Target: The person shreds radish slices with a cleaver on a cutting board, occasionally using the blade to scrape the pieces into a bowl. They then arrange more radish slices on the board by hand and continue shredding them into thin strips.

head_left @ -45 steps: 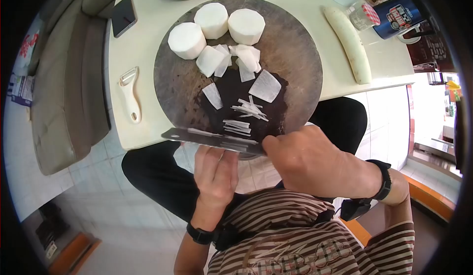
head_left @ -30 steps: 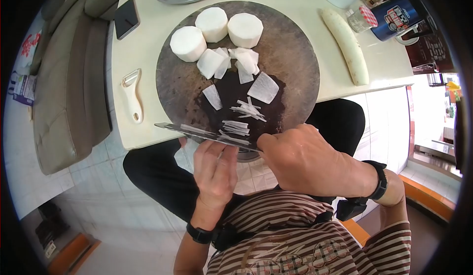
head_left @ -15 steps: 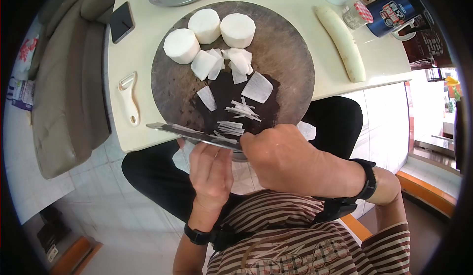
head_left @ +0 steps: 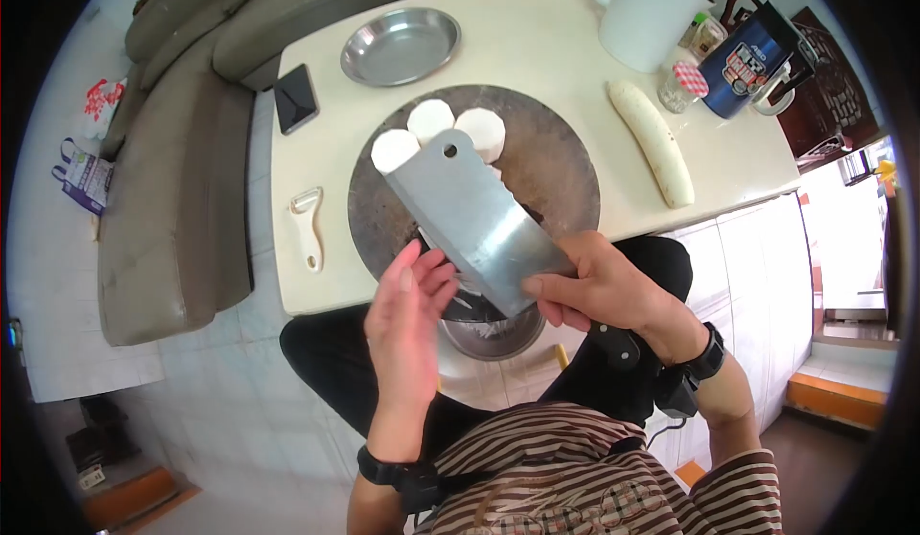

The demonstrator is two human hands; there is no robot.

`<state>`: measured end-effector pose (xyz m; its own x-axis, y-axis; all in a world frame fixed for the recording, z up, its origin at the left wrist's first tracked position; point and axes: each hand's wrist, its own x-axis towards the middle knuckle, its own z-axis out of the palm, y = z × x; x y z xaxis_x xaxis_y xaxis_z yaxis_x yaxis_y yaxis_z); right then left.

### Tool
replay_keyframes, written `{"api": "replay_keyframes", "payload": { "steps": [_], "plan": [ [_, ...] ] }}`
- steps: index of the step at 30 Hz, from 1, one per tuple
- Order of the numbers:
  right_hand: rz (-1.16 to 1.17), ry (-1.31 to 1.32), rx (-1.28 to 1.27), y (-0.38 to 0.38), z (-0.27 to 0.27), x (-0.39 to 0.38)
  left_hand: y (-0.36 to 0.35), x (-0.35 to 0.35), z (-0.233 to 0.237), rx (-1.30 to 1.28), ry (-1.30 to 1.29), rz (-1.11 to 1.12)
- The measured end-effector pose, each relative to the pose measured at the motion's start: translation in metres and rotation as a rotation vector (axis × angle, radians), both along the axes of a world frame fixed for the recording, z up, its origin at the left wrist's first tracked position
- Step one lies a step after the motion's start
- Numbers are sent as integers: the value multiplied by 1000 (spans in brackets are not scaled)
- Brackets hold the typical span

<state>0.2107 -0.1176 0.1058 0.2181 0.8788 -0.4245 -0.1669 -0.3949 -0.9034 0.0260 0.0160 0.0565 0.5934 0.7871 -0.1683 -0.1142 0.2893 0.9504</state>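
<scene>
My right hand [head_left: 599, 286] grips a broad cleaver [head_left: 470, 224] at its lower right end, its flat face turned up toward me. My left hand [head_left: 407, 329] holds nothing; its fingers are spread beside the blade's lower left. Beneath the cleaver lies a round chopping board [head_left: 565, 161], dark and wet near its front. Three thick peeled white radish chunks [head_left: 430, 118] stand at its back. Thin radish strips [head_left: 467, 297] show between my left fingers and the blade. The cleaver hides most of the slices. A metal bowl [head_left: 494, 341] sits below the board's front edge.
Left on the table are a white peeler [head_left: 306, 228] and a phone [head_left: 296, 99]. A metal dish [head_left: 401, 46] stands behind the board. Rightward lie a whole radish [head_left: 652, 142], a checked-lid jar [head_left: 682, 87], a white jug [head_left: 652, 13] and a blue flask [head_left: 747, 61].
The cleaver has come up from the board front and turned flat, covering the slices. My left hand has left the blade and opened. The view has tilted upward, showing more table.
</scene>
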Motion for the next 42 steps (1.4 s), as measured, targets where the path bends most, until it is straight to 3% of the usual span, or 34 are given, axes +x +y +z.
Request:
{"api": "replay_keyframes", "payload": {
  "steps": [2,3,18,26,28,29,31,32,34,42],
  "plan": [
    [19,33,44,-4,-3,-1,5,7,-4,-590,-427,-211],
    [14,75,52,-5,-6,-2,6,10,-4,-673,-470,-300],
    [-110,82,92,-26,-22,11,-7,12,-4,-596,-192,-229],
    [-95,375,97,-49,-16,17,-7,17,1,-590,-152,-178],
    [-116,477,81,-57,-18,22,-9,18,2,-124,143,-138],
    [-160,506,115,-63,-23,27,-8,17,0,-123,143,-136],
    [-213,493,192,-72,-36,38,-5,13,-4,669,357,-269],
    [-212,524,268,-74,-49,44,-3,13,-6,669,359,-271],
    [-233,548,274,-81,-64,57,1,16,-8,986,377,-280],
    [-232,501,185,-76,-59,54,12,37,1,1207,418,-539]
  ]
}}
